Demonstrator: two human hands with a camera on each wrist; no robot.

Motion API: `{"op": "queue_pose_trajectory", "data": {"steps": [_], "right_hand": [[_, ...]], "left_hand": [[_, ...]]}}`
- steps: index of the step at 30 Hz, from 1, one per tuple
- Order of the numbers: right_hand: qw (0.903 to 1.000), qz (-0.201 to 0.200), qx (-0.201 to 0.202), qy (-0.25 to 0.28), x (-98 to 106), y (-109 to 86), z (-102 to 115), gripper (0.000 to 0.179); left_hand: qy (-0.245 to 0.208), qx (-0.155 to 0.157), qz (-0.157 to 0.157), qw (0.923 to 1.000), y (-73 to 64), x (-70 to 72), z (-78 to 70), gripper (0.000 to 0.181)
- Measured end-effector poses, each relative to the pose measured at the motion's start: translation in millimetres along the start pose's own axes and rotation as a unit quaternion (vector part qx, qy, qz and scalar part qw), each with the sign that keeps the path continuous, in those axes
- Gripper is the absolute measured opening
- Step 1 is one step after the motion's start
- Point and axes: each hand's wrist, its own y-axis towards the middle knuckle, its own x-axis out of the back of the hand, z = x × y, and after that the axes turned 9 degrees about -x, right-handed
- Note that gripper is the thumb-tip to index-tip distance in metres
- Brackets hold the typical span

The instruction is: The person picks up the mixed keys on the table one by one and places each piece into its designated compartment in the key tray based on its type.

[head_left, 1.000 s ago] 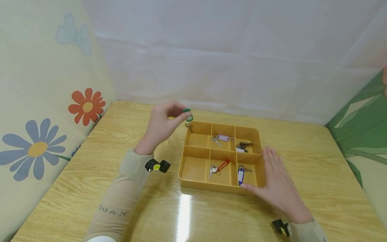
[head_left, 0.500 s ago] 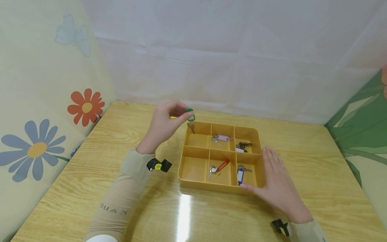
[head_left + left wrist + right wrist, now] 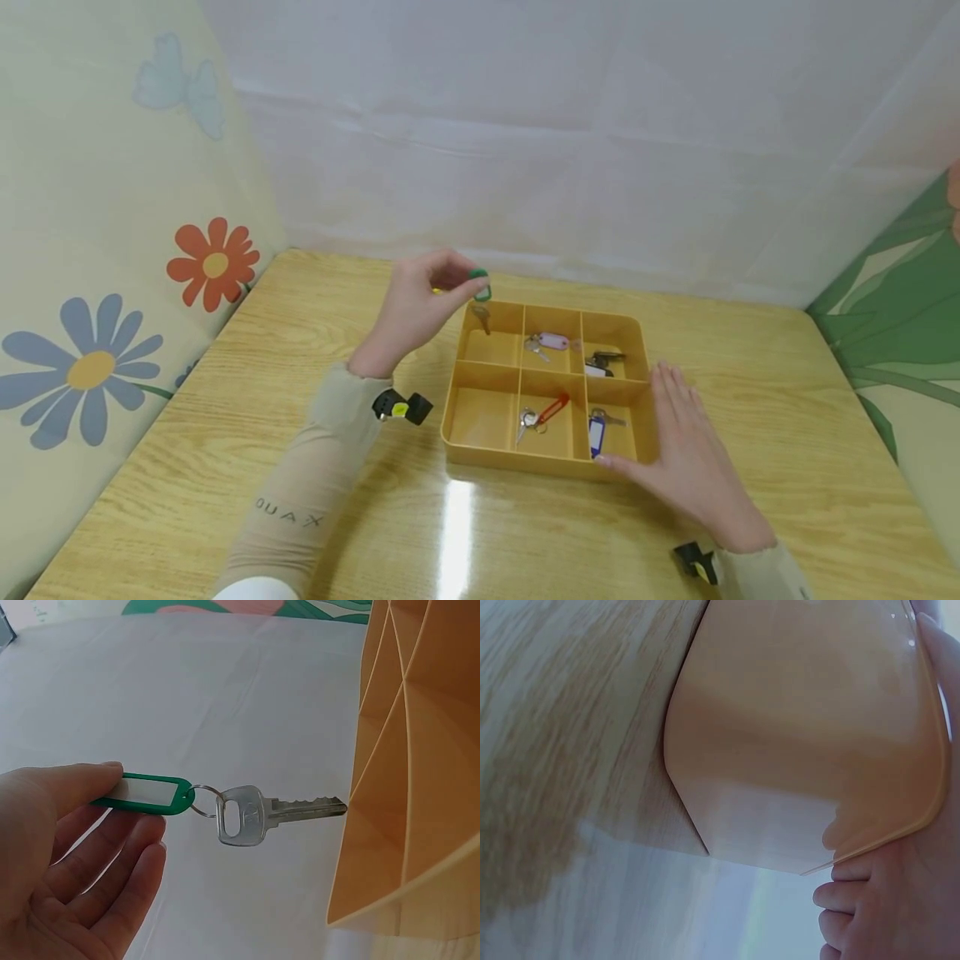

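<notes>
My left hand (image 3: 420,304) pinches a green key tag (image 3: 483,288) between thumb and fingers. From its ring a silver key (image 3: 251,815) hangs, tip downward, at the back-left compartment of a yellow six-compartment organizer box (image 3: 525,467). In the left wrist view the key's tip overlaps the box's rim. At the box's right side, my right hand (image 3: 693,458) rests with its fingers straight along the wall and the thumb at the front rim. The right wrist view has these fingers (image 3: 844,896) beside the box wall, partly behind it.
Inside the box are keys with a pink tag (image 3: 553,342), a red tag (image 3: 553,410) and a blue tag (image 3: 597,436). Dark keys (image 3: 606,360) with a white-labelled tag lie back right. A white cloth backdrop (image 3: 540,167) rises behind the wooden table (image 3: 810,433).
My left hand has shifted slightly right with the green tag, bringing the hanging key from the box's left rim to over the back-left compartment. My right hand stays in place.
</notes>
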Motion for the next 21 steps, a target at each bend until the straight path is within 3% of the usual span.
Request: {"op": "queue_pose_trajectory", "data": {"steps": [21], "right_hand": [[0.9999, -0.011, 0.009, -0.002, -1, 0.2, -2, 0.129]], "left_hand": [[0.001, 0.048, 0.031, 0.9984, -8.8, -15.7, 16.2, 0.009]]}}
